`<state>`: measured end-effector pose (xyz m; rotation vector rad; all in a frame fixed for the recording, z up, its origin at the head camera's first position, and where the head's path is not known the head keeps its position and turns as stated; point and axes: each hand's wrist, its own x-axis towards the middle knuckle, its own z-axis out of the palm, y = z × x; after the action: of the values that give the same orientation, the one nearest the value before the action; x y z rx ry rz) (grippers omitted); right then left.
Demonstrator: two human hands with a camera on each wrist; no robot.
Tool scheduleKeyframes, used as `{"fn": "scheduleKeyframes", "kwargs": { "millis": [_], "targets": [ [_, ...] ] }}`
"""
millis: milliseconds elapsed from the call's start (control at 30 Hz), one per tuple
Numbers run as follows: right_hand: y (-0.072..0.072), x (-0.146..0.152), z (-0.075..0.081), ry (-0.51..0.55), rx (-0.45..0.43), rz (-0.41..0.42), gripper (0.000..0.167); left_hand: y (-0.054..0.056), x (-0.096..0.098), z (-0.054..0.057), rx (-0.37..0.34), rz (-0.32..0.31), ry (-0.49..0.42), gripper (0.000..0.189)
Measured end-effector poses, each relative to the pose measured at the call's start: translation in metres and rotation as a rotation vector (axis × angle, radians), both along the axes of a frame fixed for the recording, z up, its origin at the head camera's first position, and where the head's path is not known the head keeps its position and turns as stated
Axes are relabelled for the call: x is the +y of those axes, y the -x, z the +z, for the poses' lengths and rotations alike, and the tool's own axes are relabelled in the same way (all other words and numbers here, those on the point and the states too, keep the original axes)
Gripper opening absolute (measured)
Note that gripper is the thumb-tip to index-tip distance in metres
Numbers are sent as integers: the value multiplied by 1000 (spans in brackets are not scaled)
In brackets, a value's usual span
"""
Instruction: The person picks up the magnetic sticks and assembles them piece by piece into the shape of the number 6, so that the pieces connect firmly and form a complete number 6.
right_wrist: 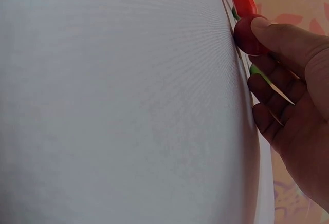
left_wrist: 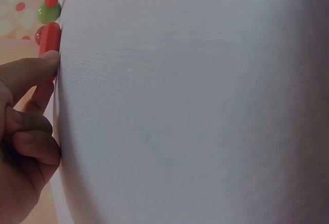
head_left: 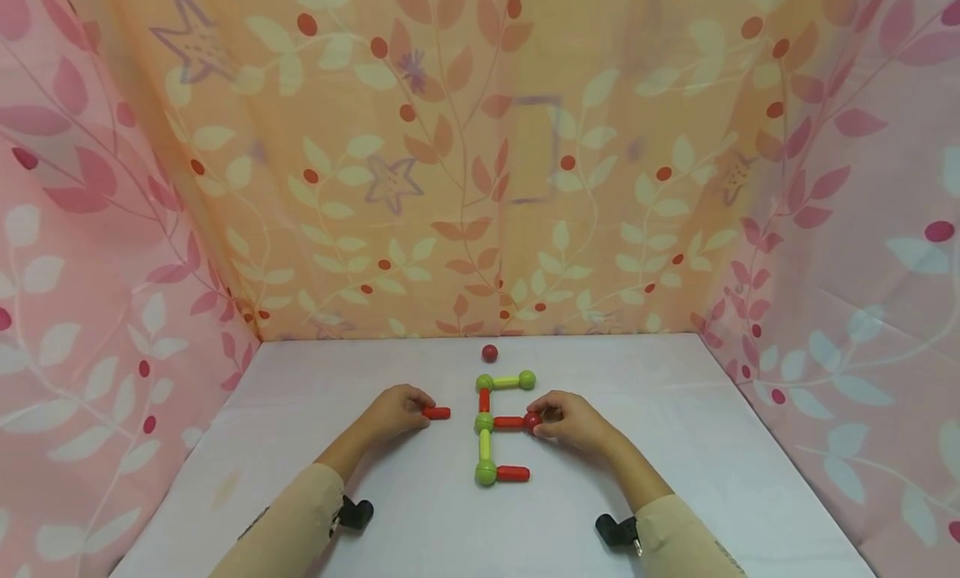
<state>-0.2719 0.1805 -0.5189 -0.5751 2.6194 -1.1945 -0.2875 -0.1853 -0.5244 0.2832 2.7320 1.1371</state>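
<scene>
My left hand (head_left: pixel 397 413) pinches a short red rod (head_left: pixel 437 413) between thumb and finger, left of the built shape and apart from it. In the left wrist view, the thumb lies along that red rod (left_wrist: pixel 50 40). My right hand (head_left: pixel 576 419) grips a red ball (head_left: pixel 532 421) at the end of a red rod (head_left: pixel 509 423). This rod runs to the middle green ball (head_left: pixel 483 423). Rods and green balls form an E-like shape, with a top green ball (head_left: pixel 484 383) and a bottom green ball (head_left: pixel 486 473). The right wrist view shows thumb and fingers on the red ball (right_wrist: pixel 250 34).
A loose red ball (head_left: pixel 490 353) lies behind the shape. From the bottom green ball a red rod (head_left: pixel 513 474) points right; at the top, a yellow-green rod (head_left: pixel 506 383) ends in a green ball (head_left: pixel 527 379). Patterned cloth (head_left: pixel 465 269) surrounds the white table (head_left: pixel 300 369).
</scene>
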Motion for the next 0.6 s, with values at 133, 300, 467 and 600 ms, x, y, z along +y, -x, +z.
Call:
{"fn": "scheduleKeyframes", "kwargs": {
  "millis": [133, 300, 467, 600],
  "targets": [
    [0, 0, 1, 2, -1, 0, 33, -1, 2, 2, 1, -13, -4, 21],
    [1, 0, 0, -2, -1, 5, 34, 0, 3, 3, -14, -22, -17, 20],
    [1, 0, -1, 2, 0, 9, 34, 0, 5, 6, -26, -31, -20, 20],
    [0, 1, 1, 8, 8, 13, 34, -2, 10, 15, 8, -48, -9, 17]
  ]
}}
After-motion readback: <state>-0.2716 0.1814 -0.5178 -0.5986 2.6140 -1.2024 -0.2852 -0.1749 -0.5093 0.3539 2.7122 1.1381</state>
